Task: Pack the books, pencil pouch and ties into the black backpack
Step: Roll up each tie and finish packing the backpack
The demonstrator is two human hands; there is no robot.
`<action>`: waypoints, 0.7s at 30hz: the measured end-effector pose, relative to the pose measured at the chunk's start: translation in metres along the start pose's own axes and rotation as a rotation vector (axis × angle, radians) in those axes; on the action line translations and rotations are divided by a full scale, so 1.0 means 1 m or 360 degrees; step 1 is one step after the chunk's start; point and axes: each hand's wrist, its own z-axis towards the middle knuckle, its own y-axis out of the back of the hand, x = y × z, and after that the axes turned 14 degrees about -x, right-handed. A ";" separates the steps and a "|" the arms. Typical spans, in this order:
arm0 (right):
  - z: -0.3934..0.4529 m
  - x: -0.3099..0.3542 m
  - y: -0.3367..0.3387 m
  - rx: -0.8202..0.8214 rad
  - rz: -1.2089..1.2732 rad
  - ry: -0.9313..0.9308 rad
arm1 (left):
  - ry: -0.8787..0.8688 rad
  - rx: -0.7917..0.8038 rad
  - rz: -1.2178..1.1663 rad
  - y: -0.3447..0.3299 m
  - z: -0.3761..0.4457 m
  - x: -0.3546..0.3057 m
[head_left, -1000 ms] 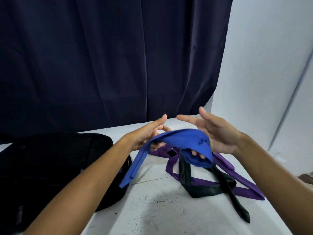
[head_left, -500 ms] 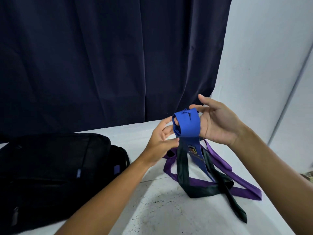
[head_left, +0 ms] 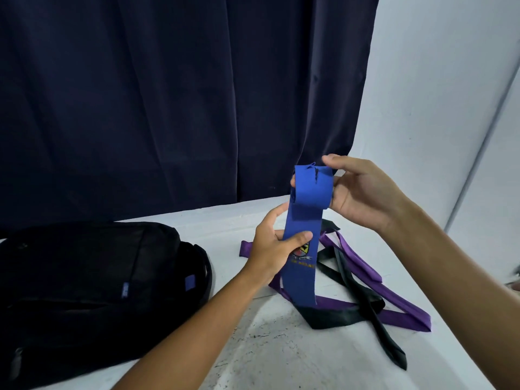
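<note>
We see a dark navy curtain (head_left: 168,108) that hangs in long folds and covers most of the back. To its right stands a plain pale wall (head_left: 439,94). Below lies a white table (head_left: 281,358) with some dark scuff marks.

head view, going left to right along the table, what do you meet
backpack → left hand → blue tie → right hand. The purple and black ties on the table overlap each other and the blue tie, so they are left out.
</note>
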 end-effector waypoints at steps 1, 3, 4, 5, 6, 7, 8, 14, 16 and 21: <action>0.005 -0.003 0.004 -0.0047 0.0041 0.0032 | 0.0048 0.0027 -0.0007 0.000 -0.004 0.000; 0.016 -0.010 0.013 -0.0197 0.0147 0.0078 | 0.0145 0.0061 -0.0014 0.001 -0.011 0.001; 0.020 -0.014 0.016 -0.0286 0.0157 0.0109 | 0.0177 0.0078 -0.0018 0.002 -0.014 0.000; 0.024 -0.018 0.020 -0.0349 0.0111 0.0141 | 0.0200 0.0095 -0.0020 0.003 -0.017 -0.001; 0.028 -0.021 0.023 -0.0413 0.0028 0.0185 | 0.0220 0.0118 -0.0015 0.004 -0.020 -0.003; 0.031 -0.025 0.025 -0.0467 -0.0066 0.0234 | 0.0239 0.0139 -0.0017 0.005 -0.024 -0.006; 0.034 -0.030 0.028 -0.0499 -0.0157 0.0282 | 0.0256 0.0153 -0.0031 0.007 -0.026 -0.009; 0.036 -0.051 0.041 -0.0396 -0.0627 0.0472 | 0.0267 0.0125 -0.0066 0.017 -0.032 -0.037; 0.034 -0.055 0.045 -0.0210 -0.0785 0.0468 | 0.0308 0.0114 -0.0114 0.020 -0.031 -0.049; 0.028 -0.065 0.048 0.0089 -0.0985 0.0303 | 0.0482 -0.0073 -0.0291 0.026 -0.011 -0.075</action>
